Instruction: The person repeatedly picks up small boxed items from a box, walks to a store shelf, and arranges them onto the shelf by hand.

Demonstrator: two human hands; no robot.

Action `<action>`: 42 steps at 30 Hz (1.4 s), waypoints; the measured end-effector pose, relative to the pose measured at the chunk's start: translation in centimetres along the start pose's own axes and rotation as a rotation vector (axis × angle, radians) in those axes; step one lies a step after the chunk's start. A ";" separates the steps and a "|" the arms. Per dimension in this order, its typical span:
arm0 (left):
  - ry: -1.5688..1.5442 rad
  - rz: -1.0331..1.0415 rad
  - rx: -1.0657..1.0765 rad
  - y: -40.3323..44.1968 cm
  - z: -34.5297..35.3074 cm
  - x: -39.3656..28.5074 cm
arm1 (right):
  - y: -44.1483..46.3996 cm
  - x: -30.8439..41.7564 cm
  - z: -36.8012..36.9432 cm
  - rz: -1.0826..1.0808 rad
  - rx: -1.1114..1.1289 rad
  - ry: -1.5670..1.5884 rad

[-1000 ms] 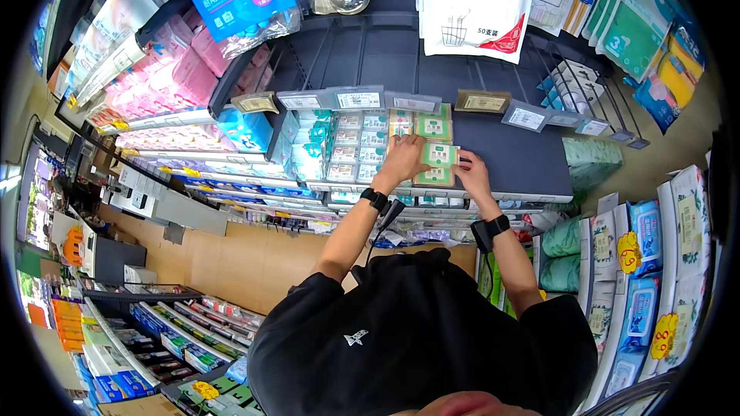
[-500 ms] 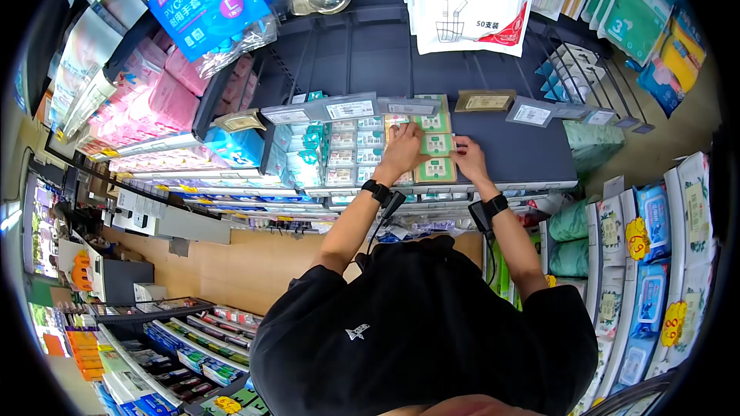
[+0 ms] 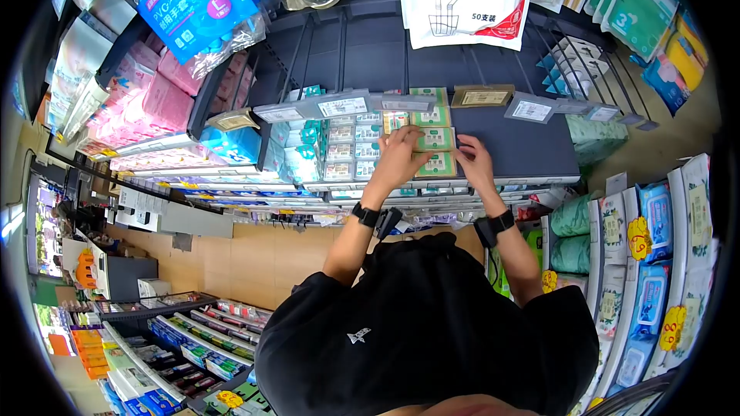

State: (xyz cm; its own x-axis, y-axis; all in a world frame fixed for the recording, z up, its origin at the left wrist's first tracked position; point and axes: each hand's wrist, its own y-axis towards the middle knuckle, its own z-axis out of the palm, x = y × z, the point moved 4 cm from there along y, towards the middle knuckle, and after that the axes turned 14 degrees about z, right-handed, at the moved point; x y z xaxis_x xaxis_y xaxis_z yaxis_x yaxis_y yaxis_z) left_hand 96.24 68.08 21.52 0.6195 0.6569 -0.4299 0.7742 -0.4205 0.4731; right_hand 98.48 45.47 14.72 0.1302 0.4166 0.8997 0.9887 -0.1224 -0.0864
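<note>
A row of green-and-tan packs (image 3: 437,164) stands on the dark shelf, one behind another. My left hand (image 3: 396,160) reaches over the left end of a middle pack (image 3: 436,139), its fingers on the upper side and its thumb lower down, closed around that end. At the right end of the same row is my right hand (image 3: 475,162), its fingertips apart and close against the pack edges; whether they touch is hard to see. Left of my left hand stand white-and-teal packs (image 3: 339,152) in columns. Black bands circle both wrists.
Price-tag holders (image 3: 344,105) on metal hooks hang just above my hands. A white bag (image 3: 462,0) and blue glove packs (image 3: 196,4) hang higher. Pink packs (image 3: 158,100) fill the left shelf. Wet-wipe packs (image 3: 650,293) line the right side. Bare dark shelf surface (image 3: 524,146) lies right of my right hand.
The camera view has shifted slightly. My right hand's fingers have loosened a little from the pack's right edge. My left hand stays over the left end, its forearm slightly further left.
</note>
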 end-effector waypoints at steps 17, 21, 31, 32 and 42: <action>-0.530 -0.411 -0.331 -8.0 -4.7 -14.0 | -15.3 4.1 -7.8 0.072 0.369 0.473; -0.653 -0.418 -0.439 -9.5 -3.1 -16.5 | -17.4 5.0 -9.9 0.056 0.423 0.446; -0.625 -0.549 -0.384 -14.8 -1.2 -22.9 | -22.0 3.8 -12.6 0.080 0.509 0.487; -0.627 -0.549 -0.355 -15.0 -0.9 -23.4 | -22.4 3.5 -13.0 0.072 0.505 0.491; -0.644 -0.444 -0.335 -17.1 -1.8 -26.9 | -28.4 3.5 -15.4 0.040 0.436 0.507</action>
State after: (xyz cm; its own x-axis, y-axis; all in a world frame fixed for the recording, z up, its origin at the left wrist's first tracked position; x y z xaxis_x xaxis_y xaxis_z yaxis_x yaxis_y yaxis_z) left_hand 66.05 58.73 26.37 0.2990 0.1901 -0.9351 0.9464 0.0665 0.3161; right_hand 69.73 36.51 26.92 0.2219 -0.0683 0.9727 0.9372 0.2904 -0.1934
